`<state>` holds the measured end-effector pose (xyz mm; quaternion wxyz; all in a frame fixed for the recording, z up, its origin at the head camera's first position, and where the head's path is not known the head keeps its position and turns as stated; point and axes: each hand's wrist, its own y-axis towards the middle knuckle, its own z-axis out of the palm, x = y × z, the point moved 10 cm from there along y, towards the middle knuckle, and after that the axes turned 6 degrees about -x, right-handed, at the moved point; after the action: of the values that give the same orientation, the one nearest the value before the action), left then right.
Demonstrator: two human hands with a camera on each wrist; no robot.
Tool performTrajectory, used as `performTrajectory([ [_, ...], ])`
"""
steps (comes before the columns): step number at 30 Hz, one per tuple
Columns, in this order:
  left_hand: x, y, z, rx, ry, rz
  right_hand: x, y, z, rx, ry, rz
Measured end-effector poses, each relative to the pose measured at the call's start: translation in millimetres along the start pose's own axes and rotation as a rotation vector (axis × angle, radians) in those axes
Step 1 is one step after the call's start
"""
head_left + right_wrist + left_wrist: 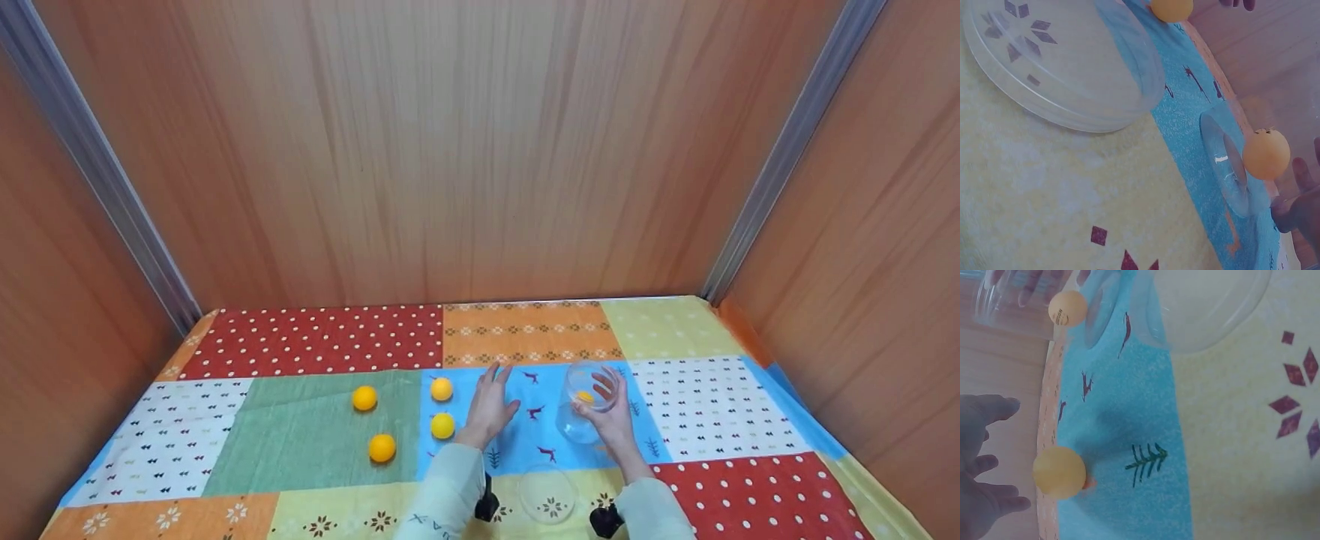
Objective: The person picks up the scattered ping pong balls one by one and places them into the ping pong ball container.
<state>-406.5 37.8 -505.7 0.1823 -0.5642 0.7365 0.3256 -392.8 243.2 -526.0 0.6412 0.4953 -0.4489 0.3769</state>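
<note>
A clear jar (pixel 576 429) stands on the blue patch of the cloth with one orange ball (pixel 1266 154) inside it. My right hand (pixel 616 421) grips the jar from the right, thumb on the near side and fingers behind the clear wall. My left hand (pixel 490 407) hovers left of the jar, fingers spread and holding nothing. A yellow ball (pixel 442 426) and an orange ball (pixel 442 388) lie just left of it. In the left wrist view a yellow ball (pixel 1060 472) shows beside the left fingers.
A clear round lid (pixel 547 495) lies on the cloth in front of the jar, between the forearms. Two more orange balls, one farther back (pixel 364 398) and one nearer (pixel 382 448), rest on the green patch. Wooden panels (pixel 480 150) enclose the patchwork-covered table.
</note>
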Motion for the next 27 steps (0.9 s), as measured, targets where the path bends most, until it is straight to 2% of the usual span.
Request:
performTrajectory([
  [6,9.1,1.1,6.3,0.052,-0.037,-0.060,1.8,1.2,1.5,0.009,0.022,-0.016],
  [16,26.4,-3.0,16.8,0.067,-0.080,-0.131,1.4,-1.9,1.1,0.005,0.025,0.003],
  [27,34.3,-5.3,18.0,0.047,-0.071,-0.122,1.8,-1.6,1.5,0.004,0.039,0.004],
])
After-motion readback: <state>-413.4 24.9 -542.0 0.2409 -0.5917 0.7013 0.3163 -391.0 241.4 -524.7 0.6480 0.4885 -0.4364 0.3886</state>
